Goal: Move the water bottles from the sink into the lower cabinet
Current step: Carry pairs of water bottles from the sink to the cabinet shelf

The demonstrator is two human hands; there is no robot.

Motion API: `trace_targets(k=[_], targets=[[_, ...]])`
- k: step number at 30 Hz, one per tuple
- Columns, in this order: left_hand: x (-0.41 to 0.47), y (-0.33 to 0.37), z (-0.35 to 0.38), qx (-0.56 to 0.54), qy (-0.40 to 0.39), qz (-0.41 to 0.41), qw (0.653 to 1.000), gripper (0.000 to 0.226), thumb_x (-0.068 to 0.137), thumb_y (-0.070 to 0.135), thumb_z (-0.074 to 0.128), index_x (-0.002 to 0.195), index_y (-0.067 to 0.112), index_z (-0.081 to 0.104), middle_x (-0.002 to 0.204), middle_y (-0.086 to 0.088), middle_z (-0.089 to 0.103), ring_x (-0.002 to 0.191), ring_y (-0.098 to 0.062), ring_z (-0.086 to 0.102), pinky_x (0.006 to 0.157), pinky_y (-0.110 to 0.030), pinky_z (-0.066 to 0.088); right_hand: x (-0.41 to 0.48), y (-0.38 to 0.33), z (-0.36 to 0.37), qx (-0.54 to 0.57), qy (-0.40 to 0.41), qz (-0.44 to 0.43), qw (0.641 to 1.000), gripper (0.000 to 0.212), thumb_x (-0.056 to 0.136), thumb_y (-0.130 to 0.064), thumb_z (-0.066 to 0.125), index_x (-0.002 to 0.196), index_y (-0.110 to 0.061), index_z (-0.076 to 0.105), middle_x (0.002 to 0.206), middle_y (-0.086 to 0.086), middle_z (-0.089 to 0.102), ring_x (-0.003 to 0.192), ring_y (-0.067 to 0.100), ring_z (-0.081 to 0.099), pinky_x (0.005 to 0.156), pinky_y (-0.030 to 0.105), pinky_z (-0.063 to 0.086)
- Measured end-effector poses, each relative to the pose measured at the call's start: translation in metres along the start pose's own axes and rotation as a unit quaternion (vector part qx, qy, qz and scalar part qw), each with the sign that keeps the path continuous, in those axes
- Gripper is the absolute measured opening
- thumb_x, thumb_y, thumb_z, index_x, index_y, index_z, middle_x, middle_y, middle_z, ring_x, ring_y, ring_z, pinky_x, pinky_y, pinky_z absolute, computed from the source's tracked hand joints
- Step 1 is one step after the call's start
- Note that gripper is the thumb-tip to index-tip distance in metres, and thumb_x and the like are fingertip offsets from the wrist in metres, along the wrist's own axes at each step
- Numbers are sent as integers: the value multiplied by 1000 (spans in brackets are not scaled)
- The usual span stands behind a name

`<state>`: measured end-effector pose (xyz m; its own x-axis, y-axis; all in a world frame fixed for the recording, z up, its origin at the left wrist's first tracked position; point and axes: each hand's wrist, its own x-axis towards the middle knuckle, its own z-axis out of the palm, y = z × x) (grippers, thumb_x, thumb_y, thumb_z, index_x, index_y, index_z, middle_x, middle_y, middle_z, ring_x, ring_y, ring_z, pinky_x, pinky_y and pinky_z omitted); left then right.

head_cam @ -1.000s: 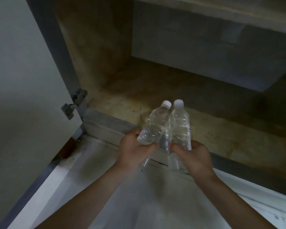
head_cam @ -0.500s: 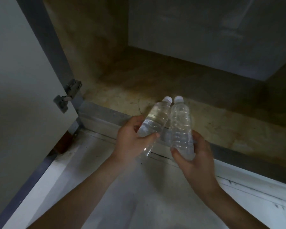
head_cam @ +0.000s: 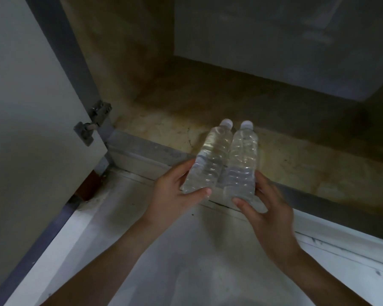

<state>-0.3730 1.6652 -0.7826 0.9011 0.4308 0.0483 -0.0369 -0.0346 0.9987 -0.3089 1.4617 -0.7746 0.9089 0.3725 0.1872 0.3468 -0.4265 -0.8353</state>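
While left hand grips bottle, right hand grips second bottle.

Floor is pale, whitish, and kinda dull in this light. A dark grey-purple strip runs along its left edge from the near corner up toward the far left corner. In that corner there's a reddish-brown block with some dark grime smeared around it. The far edge has a pale raised ledge with a thin dark crack line running along it. There's one tiny dark speck on the floor just in front of the ledge, plus a few black scuff marks by the right edge.
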Motion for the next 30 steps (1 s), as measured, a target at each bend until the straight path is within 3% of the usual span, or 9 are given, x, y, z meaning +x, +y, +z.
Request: trace_targets(k=[5, 9, 16, 22, 30], targets=[[26, 6, 12, 22, 2, 20, 1000, 51, 68, 18, 84, 112, 39, 67, 107, 7, 75, 101, -16, 71, 93, -47, 56, 26, 6, -2, 26, -18, -4, 999, 69, 78, -22, 80, 141, -21, 52, 127, -8, 63, 111, 5, 64, 96, 32, 55], [49, 6, 21, 31, -5, 23, 999, 49, 70, 18, 84, 115, 29, 68, 106, 7, 75, 100, -13, 71, 93, -47, 55, 51, 11, -2, 40, -26, -2, 999, 69, 78, -21, 81, 141, -22, 51, 126, -7, 64, 113, 5, 64, 96, 39, 55], [75, 6, 30, 37, -3, 14, 999, 45, 63, 39, 81, 104, 48, 66, 105, 8, 75, 98, -13, 71, 90, -48, 56, 68, 14, 3, 27, -22, -27, 999, 67, 80, -20, 79, 140, -27, 50, 126, -9, 65, 112, 4, 63, 93, 36, 56], [79, 1, 32, 30, 3, 18, 999, 51, 64, 40, 81, 111, 46, 63, 111, 8, 74, 103, -11, 70, 93, -47, 55, 69, 18, 9, 35, -6, -35, 999, 69, 81, -21, 79, 143, -22, 49, 127, -5, 64, 111, 4, 64, 91, 25, 56], [78, -6, 32, 25, 13, 14, 1000, 63, 69, 39, 79, 128, 29, 62, 115, 7, 72, 108, -13, 68, 96, -49, 54, 76, 26, 15, 53, -14, -23, 998, 69, 86, -23, 75, 146, -28, 42, 134, -7, 59, 120, 9, 60, 99, 40, 53]])
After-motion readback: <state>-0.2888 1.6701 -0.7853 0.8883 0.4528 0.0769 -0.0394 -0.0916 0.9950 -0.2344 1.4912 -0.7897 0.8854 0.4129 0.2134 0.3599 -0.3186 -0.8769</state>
